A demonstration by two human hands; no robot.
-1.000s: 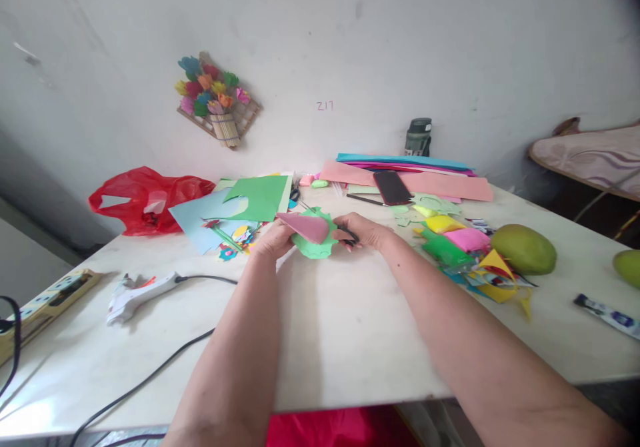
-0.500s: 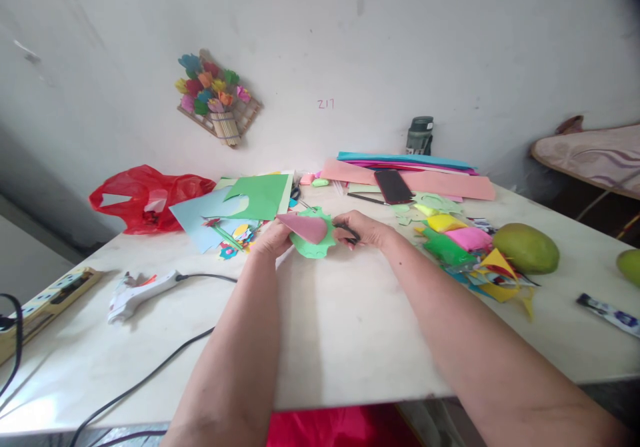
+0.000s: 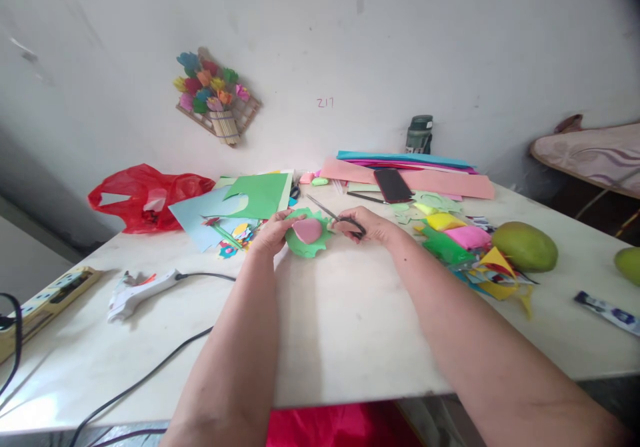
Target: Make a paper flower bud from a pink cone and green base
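Observation:
Pinched in the fingers of my left hand [image 3: 274,232] is a round light green paper piece [image 3: 300,249] with a jagged, notched edge. A pink paper cone [image 3: 307,231] sits at its middle, its tip now turned toward me. My right hand [image 3: 364,225] is closed on the black handles of a pair of scissors [image 3: 324,207]. The blades point up and left, passing beside the green edge. Whether they touch the paper I cannot tell.
On the left lie a white glue gun [image 3: 143,293] with its cord, a power strip [image 3: 45,307] and a red plastic bag [image 3: 150,197]. Coloured paper sheets [image 3: 265,193] and a phone [image 3: 393,185] are behind. A mango [image 3: 524,247] and clay packets [image 3: 467,236] stand right.
My left hand has turned the green piece, so the cone no longer points left. The scissors have come away from the paper's edge, and their blades now show.

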